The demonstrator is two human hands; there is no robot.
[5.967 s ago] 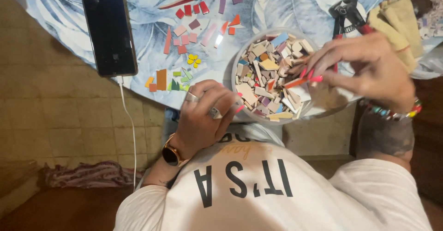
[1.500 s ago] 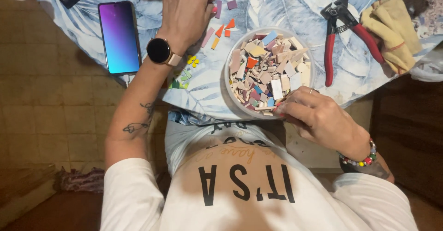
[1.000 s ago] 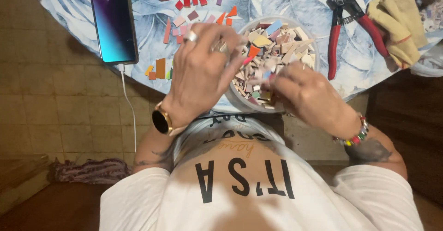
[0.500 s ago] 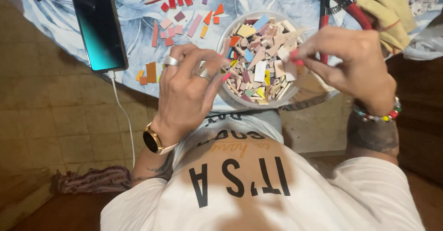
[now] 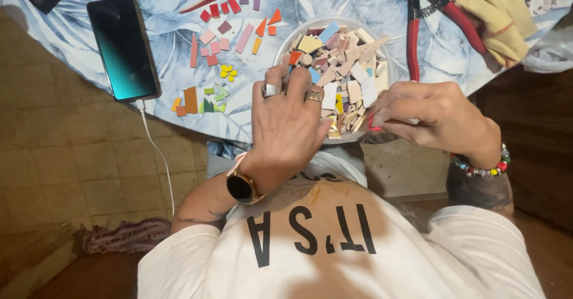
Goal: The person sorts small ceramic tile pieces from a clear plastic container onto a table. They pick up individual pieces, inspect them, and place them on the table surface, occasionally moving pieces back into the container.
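Head view, looking down on a table edge covered with a blue leaf-print cloth (image 5: 179,129).

Bowl of mosaic tile pieces (image 5: 343,66) sits near the table's front edge, heaped with pink, cream, blue, orange and yellow fragments.

Left hand (image 5: 289,126) lies palm down over the bowl's near-left rim, fingers spread and reaching into the pile; rings on two fingers, a smartwatch (image 5: 242,187) on the wrist. Fingertips touch tile pieces. Cannot tell whether any piece is actually pinched under them.

Right hand (image 5: 430,117) is at the bowl's near-right rim, fingers curled together with red nails tucked against the edge. They appear closed on something small, but what is hidden; cannot tell. Beaded bracelet (image 5: 480,168) on that wrist.

Left of the bowl: loose sorted tile pieces (image 5: 224,27) in reds and pinks, a small group of green and orange ones nearer the edge. Smartphone (image 5: 123,48) further left, cable attached. Red-handled nippers (image 5: 427,18) just right of the bowl, tan gloves (image 5: 495,15) beside them.
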